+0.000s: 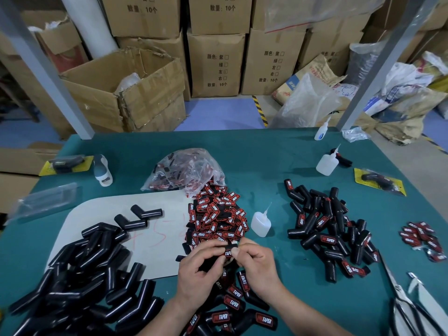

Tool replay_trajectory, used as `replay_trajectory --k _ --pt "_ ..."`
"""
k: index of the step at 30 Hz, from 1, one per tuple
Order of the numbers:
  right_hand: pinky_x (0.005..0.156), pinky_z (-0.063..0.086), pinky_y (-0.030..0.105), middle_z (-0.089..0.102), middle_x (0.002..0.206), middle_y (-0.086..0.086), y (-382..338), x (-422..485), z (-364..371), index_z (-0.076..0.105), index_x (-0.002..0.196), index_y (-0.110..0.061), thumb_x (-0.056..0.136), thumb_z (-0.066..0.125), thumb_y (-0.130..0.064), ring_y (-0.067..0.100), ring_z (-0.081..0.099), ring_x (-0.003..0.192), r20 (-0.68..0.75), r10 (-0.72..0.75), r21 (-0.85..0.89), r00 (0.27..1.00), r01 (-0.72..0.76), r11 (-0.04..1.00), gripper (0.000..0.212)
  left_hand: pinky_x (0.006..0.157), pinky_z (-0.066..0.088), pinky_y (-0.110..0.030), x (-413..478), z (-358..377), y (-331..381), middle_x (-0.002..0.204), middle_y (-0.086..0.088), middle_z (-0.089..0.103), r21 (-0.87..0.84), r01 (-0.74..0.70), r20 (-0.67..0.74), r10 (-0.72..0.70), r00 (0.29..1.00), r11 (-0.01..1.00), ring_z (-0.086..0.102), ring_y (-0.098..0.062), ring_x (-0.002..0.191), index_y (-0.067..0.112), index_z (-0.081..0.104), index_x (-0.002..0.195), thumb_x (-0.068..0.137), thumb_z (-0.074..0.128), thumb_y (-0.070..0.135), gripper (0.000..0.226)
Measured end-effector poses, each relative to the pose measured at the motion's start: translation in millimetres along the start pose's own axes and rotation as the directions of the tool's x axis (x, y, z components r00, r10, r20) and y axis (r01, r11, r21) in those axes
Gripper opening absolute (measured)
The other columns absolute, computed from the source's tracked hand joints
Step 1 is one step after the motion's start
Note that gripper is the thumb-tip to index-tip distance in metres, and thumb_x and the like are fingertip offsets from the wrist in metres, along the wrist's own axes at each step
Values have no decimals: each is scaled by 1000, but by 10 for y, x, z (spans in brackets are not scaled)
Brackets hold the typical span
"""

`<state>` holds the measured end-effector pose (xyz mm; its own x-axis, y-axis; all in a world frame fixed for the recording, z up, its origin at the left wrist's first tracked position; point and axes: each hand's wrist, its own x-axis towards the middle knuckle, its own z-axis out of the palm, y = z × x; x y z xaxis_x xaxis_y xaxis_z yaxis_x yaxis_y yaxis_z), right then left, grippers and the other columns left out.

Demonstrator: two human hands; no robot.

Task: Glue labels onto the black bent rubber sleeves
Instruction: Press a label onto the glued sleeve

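My left hand grips a black bent rubber sleeve at the table's front centre. My right hand pinches a red-and-black label against the top of that sleeve, thumb on it. A heap of loose labels lies just beyond my hands, spilling from a plastic bag. Plain sleeves are piled at the left. Labelled sleeves are piled at the right, and more labelled ones lie below my hands. A small glue bottle stands right of the label heap.
Two more glue bottles stand at the back right. Scissors lie at the front right edge, a small label pile beside them. Packaged sleeves on yellow cards sit at both sides. Cardboard boxes stand behind the green table.
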<state>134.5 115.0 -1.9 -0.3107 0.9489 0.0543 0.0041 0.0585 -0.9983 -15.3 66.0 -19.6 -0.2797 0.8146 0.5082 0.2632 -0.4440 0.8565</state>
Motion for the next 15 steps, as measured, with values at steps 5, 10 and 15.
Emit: replay_trajectory --k 5,10,15 --pt "57 31 32 39 62 4 1 -41 9 43 55 -13 94 51 -33 14 38 62 -39 -7 18 999 8 1000 45 94 55 -27 -3 -9 -23 113 6 75 -16 6 -10 -6 1000 1000 73 -20 102 26 76 105 88 73 14 21" --pt "60 36 30 47 65 -8 2 -19 -35 56 60 -24 95 51 -32 12 43 63 -18 -42 -33 999 42 999 37 93 57 -32 -10 -16 -57 112 4 75 -32 38 -23 -38 999 999 73 -24 102 22 77 103 88 73 14 18" --pt "61 42 22 55 66 -10 18 -4 1 70 70 -35 88 64 -25 6 50 64 -69 -125 -122 990 116 986 21 93 55 -27 -2 -11 -43 113 7 74 -7 0 4 0 1000 1000 73 -20 102 21 76 103 88 73 13 18"
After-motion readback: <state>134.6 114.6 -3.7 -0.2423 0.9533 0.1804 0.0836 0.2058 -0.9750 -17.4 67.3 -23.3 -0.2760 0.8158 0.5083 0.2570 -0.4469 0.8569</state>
